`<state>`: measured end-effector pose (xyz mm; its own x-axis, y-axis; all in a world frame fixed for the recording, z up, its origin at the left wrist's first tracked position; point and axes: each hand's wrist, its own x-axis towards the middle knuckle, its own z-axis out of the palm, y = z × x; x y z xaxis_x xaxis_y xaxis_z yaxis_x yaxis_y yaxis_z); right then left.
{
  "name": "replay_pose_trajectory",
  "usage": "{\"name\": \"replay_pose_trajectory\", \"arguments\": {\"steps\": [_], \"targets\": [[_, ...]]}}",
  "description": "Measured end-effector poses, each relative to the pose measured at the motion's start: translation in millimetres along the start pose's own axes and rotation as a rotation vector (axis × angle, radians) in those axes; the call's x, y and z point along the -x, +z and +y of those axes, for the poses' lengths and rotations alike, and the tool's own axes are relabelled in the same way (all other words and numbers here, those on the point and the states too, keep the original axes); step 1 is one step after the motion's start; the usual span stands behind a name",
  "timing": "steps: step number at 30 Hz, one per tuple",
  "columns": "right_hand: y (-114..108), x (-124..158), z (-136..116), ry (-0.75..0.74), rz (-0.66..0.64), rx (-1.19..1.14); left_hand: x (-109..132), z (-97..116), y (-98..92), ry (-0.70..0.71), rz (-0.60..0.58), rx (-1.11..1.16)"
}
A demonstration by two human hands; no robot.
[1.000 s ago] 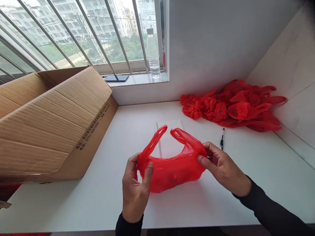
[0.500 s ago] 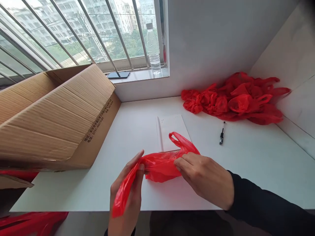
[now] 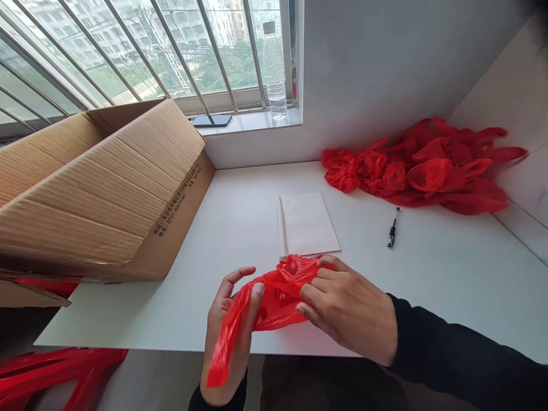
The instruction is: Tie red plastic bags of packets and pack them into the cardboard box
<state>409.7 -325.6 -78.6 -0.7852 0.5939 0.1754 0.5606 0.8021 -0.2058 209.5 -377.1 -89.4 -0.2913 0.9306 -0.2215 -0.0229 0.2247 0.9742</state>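
Note:
A thin red plastic bag (image 3: 274, 308) is stretched between my two hands above the front part of the white table. My left hand (image 3: 231, 325) holds its left end, the thumb pressed over the plastic and a strip hanging down across the palm. Bunched plastic lies under the curled fingers of my right hand (image 3: 346, 302), which grips the other end. Just beyond the bag lies a white notebook (image 3: 310, 225) with a few small marks at its top. Whether anything is inside the bag I cannot make out.
A large open cardboard box (image 3: 103, 200) stands on the left of the table (image 3: 222, 228). Crumpled red bags (image 3: 419, 171) are heaped at the back right, with a black pen (image 3: 392, 228) in front. On the sill are a phone (image 3: 212, 120) and a water bottle (image 3: 274, 74).
The bag's right handle, which stood up, is now folded down and bunched under my right hand. Both hands have come nearer together, and the notebook is more uncovered.

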Motion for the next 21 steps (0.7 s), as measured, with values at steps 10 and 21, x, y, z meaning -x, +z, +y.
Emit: {"name": "replay_pose_trajectory", "arguments": {"steps": [10, 21], "targets": [[15, -15, 2, 0.336, -0.458, 0.015, -3, 8, 6.7, -0.065, 0.006, 0.193], [28, -41, -4, 0.113, -0.330, 0.053, -7, -4, 2.6, 0.002, 0.107, 0.249]]}}
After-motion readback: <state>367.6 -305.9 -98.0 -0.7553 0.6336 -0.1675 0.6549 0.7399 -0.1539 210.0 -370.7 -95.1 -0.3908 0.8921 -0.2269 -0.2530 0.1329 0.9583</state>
